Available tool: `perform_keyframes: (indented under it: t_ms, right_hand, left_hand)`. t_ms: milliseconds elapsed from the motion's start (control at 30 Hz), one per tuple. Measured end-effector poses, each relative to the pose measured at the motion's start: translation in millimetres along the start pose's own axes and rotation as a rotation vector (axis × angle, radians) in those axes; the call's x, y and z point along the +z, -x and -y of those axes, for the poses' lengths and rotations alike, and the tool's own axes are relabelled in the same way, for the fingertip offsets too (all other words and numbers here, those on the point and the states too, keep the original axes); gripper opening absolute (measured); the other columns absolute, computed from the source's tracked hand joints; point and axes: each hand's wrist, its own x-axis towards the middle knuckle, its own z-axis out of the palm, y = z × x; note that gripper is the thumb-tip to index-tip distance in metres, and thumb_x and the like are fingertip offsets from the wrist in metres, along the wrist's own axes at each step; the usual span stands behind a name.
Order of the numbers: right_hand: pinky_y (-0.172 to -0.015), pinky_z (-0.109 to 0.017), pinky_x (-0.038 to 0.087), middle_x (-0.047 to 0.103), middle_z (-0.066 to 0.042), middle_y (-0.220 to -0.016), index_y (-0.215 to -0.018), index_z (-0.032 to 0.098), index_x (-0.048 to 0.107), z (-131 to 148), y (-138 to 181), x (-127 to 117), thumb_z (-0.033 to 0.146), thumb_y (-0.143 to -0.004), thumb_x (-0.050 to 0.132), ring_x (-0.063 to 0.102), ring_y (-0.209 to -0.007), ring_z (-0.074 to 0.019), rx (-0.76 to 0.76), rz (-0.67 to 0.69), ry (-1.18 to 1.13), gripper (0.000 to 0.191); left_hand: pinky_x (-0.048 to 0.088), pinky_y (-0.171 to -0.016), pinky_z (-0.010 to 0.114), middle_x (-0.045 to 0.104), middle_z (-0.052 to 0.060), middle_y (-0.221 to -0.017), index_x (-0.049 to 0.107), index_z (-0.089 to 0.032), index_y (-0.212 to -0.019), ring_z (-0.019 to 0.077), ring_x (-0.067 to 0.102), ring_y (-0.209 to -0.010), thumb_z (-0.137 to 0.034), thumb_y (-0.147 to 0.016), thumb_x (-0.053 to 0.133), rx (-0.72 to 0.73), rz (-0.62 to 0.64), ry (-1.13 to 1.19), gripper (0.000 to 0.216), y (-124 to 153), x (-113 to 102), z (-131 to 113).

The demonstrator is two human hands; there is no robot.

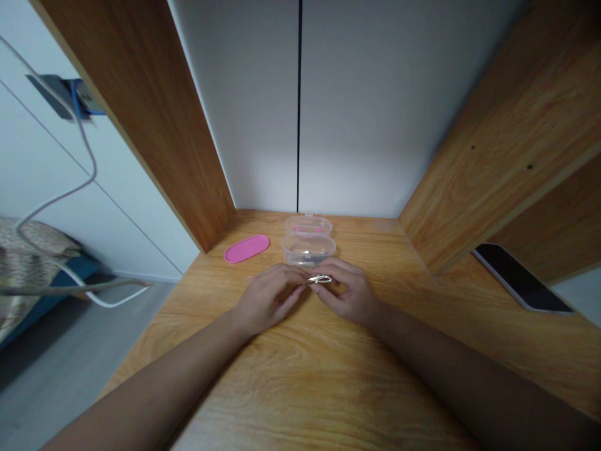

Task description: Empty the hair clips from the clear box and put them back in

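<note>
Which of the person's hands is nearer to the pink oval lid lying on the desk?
Left. The left hand rests just right of and nearer the camera than the pink lid; the right hand lies farther right, beyond the small metal piece.

head view | from above, facing forward-down | near — over desk (300, 376)

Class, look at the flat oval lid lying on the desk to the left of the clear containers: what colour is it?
The oval lid is plain pink, seen in the head view.
</note>
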Motion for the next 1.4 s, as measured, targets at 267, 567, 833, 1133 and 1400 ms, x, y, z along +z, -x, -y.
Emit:
perform_keyframes:
  t_ms: [267, 567, 833, 1133, 1400]
  right_hand:
    - [-0.056, -0.025, 0.047, 0.07, -0.006, -0.096, -0.117, 0.025, 0.069, -4.2, 3.8, 3.2, 0.014, -0.086, 0.067, 0.058, -0.064, -0.012, 0.079, -0.078, 0.007, 0.033]
    - [-0.058, -0.026, 0.048, 0.068, -0.005, -0.098, -0.114, 0.024, 0.067, 1.6, 1.1, 1.1, 0.008, -0.085, 0.064, 0.058, -0.068, -0.0132, 0.037, -0.219, 0.043, 0.033]
    - [-0.064, -0.028, 0.051, 0.065, -0.004, -0.093, -0.107, 0.025, 0.06, -1.6, 3.2, 0.3, 0.011, -0.088, 0.059, 0.063, -0.076, -0.0159, 0.126, -0.264, 0.029, 0.023]
    - [-0.052, -0.023, 0.047, 0.065, 0.002, -0.073, -0.117, 0.024, 0.061, -9.7, 11.5, 8.0, 0.018, -0.085, 0.069, 0.058, -0.056, -0.0115, 0.24, -0.21, 0.002, 0.033]
    - [-0.051, -0.023, 0.046, 0.068, -0.001, -0.077, -0.111, 0.022, 0.069, -7.3, 7.4, 4.5, 0.016, -0.087, 0.068, 0.055, -0.054, -0.0099, 0.134, -0.176, 0.024, 0.025]
  left_hand:
    - [0.061, -0.081, 0.026, 0.073, 0.008, -0.099, 0.064, -0.016, -0.105, 0.0142, 0.072, -0.083, -0.019, -0.083, 0.077, -0.403, -0.148, 0.355, 0.026, 6.5, 12.7, 4.7]
    - [0.061, -0.088, 0.029, 0.074, 0.011, -0.108, 0.062, -0.016, -0.123, 0.0179, 0.072, -0.1, -0.019, -0.08, 0.079, -0.604, -0.157, 0.713, 0.047, 2.6, 18.5, 4.7]
    - [0.055, -0.093, 0.032, 0.074, 0.011, -0.105, 0.072, -0.017, -0.113, 0.0183, 0.07, -0.095, -0.027, -0.09, 0.069, -0.599, -0.173, 0.479, 0.025, 3.9, 14.1, 12.1]
    - [0.05, -0.094, 0.032, 0.066, 0.009, -0.106, 0.078, -0.021, -0.101, 0.018, 0.063, -0.102, -0.022, -0.094, 0.063, -0.441, -0.167, 0.388, 0.016, 1.1, 10.3, 12.7]
    - [0.055, -0.093, 0.031, 0.075, 0.009, -0.105, 0.073, -0.018, -0.108, 0.0176, 0.07, -0.098, -0.026, -0.092, 0.067, -0.563, -0.209, 0.489, 0.019, 6.9, 18.5, 16.7]
